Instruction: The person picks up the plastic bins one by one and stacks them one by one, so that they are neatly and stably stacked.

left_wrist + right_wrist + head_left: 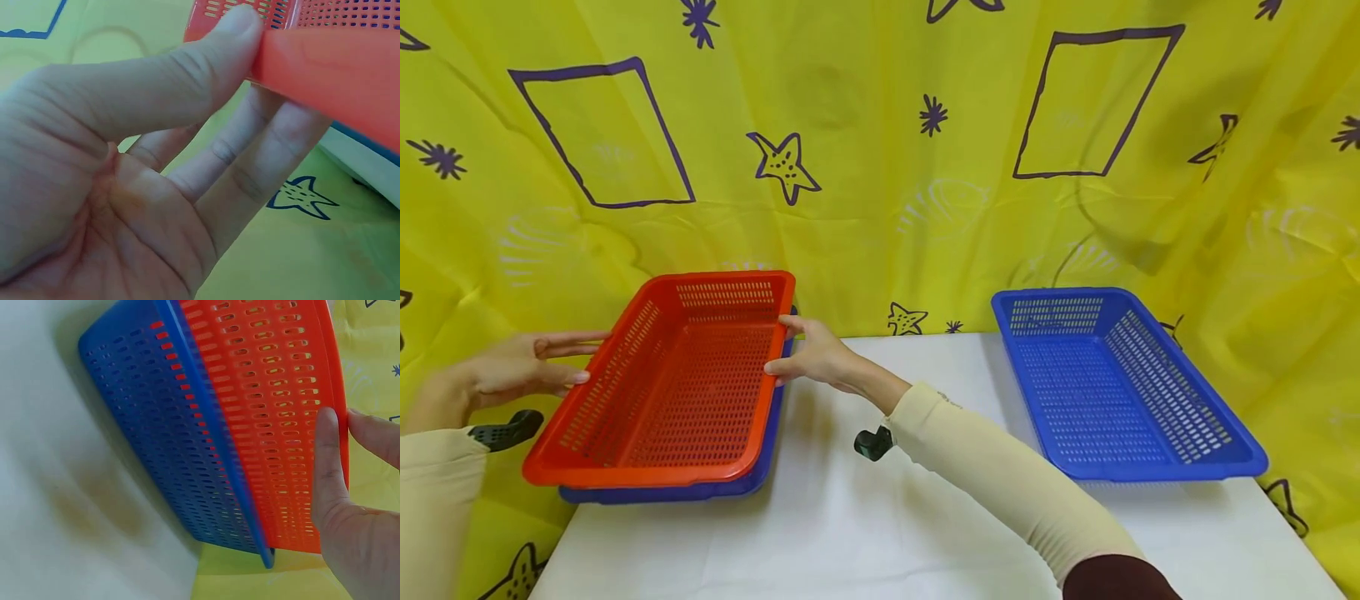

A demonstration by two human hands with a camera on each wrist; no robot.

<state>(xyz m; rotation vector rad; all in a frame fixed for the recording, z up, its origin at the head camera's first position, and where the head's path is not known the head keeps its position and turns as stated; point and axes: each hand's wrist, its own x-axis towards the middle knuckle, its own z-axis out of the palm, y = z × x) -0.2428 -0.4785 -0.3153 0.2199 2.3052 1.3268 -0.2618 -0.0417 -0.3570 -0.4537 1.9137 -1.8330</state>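
Observation:
A red plastic basket (pixel 722 350) with slotted walls sits partly inside a blue basket (pixel 150 437), its rim standing above the blue one. At its left rim my left hand (pixel 512 367) pinches the edge, thumb on top and fingers beneath, as the left wrist view shows. On the opposite side my right hand (pixel 820 354) grips the right rim, its thumb (pixel 329 456) against the outer wall and a finger over the edge. Most of the lower blue basket is hidden by the red one in the head view.
Another blue basket (pixel 1187 400) stands at the right of the white-covered table (pixel 880 533). Behind the table hangs a yellow curtain (pixel 865 250) with starfish and shell drawings. Dark wrist-worn devices (pixel 874 443) show beside both sleeves.

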